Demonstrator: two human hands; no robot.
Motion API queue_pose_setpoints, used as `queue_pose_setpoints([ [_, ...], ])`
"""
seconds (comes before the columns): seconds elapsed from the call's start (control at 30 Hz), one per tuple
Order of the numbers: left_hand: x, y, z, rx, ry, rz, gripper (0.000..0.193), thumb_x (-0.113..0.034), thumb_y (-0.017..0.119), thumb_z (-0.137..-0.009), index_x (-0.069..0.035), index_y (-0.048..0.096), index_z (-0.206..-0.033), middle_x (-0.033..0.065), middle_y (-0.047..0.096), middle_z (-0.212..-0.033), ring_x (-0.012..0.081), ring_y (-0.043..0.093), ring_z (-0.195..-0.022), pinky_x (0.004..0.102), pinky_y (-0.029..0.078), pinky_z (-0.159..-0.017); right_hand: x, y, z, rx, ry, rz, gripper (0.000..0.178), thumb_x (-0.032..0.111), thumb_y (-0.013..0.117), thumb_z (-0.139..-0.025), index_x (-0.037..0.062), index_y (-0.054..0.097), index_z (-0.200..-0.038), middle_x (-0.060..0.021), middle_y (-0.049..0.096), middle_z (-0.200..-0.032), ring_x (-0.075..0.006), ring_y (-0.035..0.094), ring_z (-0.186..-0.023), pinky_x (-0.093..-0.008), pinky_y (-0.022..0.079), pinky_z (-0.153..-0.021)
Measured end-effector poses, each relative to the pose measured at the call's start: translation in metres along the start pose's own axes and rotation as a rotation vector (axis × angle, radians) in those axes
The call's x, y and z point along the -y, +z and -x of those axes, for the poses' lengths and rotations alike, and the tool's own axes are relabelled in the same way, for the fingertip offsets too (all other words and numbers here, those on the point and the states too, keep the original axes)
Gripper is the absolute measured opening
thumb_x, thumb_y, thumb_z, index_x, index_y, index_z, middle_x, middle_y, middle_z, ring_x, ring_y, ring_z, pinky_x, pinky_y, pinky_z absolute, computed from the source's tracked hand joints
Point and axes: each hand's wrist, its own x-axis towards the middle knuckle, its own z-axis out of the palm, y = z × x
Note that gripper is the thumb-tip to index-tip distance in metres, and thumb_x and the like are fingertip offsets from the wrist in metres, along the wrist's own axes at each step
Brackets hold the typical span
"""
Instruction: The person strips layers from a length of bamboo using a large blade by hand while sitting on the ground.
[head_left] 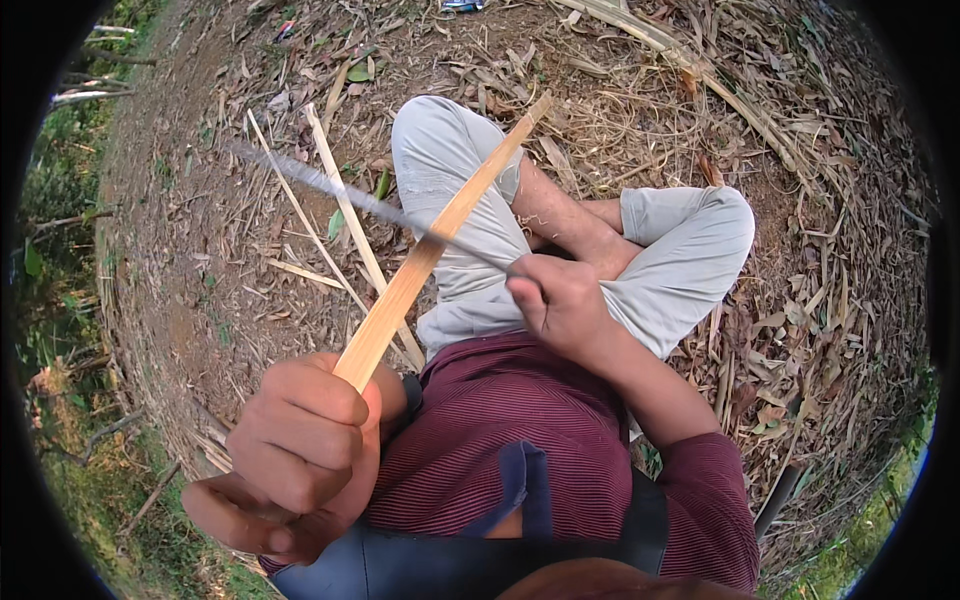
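My left hand [300, 440] is closed around the lower end of a pale bamboo strip [400, 285]. The strip slants up and to the right, its narrower far end above my bent leg. In my right hand [565, 305], also closed, is a long thin knife [355, 196]; its handle is hidden by the fingers. The blade points to the far left and crosses the strip near its middle, apparently touching it. Motion blurs the blade toward its tip.
My crossed legs [465, 215] in light grey trousers lie beneath the strip. Cut bamboo strips [345, 200] rest on the ground to the left. Curly shavings [640, 130] and dry leaves cover the soil ahead. Long split bamboo pieces [700, 70] lie at the far right.
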Motion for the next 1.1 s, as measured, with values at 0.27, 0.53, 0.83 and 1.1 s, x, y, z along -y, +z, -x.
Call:
queue_pose_setpoints([
  [0.27, 0.003, 0.005, 0.007, -0.015, 0.037, -0.005, 0.024, -0.034, 0.044, -0.103, -0.010, 0.040, -0.102, -0.0077, 0.037, -0.042, 0.0023, 0.030, -0.030, 0.0190, 0.027, -0.029, 0.015, -0.007, 0.002, 0.058, -0.125, -0.035, 0.024, 0.025, 0.070, -0.090, 0.0044, 0.061, -0.083, -0.0138, 0.060, -0.068, -0.0335, 0.060, -0.056, -0.0416, 0.047, -0.051],
  [0.53, -0.005, -0.011, 0.001, -0.181, 0.007, -0.056, 0.030, -0.039, 0.039, -0.105, -0.010, 0.039, -0.099, -0.0036, 0.035, -0.043, 0.0073, 0.030, -0.029, 0.0229, 0.027, -0.031, 0.008, 0.007, 0.006, -0.028, -0.051, 0.026, 0.026, 0.026, 0.071, -0.090, 0.0041, 0.061, -0.082, -0.0114, 0.061, -0.066, -0.0319, 0.062, -0.057, -0.0402, 0.047, -0.050],
  [0.83, -0.004, -0.002, -0.001, -0.168, 0.002, -0.100, 0.025, -0.035, 0.040, -0.105, -0.012, 0.038, -0.098, -0.0035, 0.033, -0.044, 0.0073, 0.030, -0.029, 0.0227, 0.027, -0.032, -0.010, 0.017, 0.015, -0.050, 0.007, -0.005, 0.030, 0.030, 0.072, -0.088, 0.0052, 0.059, -0.079, -0.0101, 0.062, -0.068, -0.0326, 0.061, -0.056, -0.0410, 0.047, -0.049],
  [1.1, -0.006, 0.004, 0.009, -0.144, 0.009, -0.110, 0.026, -0.034, 0.036, -0.105, -0.010, 0.039, -0.097, -0.0036, 0.034, -0.044, 0.0085, 0.031, -0.032, 0.0245, 0.027, -0.036, 0.004, 0.013, 0.011, 0.037, -0.206, -0.054, 0.038, 0.041, 0.074, -0.082, 0.0078, 0.057, -0.076, -0.0065, 0.053, -0.063, -0.0276, 0.058, -0.055, -0.0387, 0.046, -0.048],
])
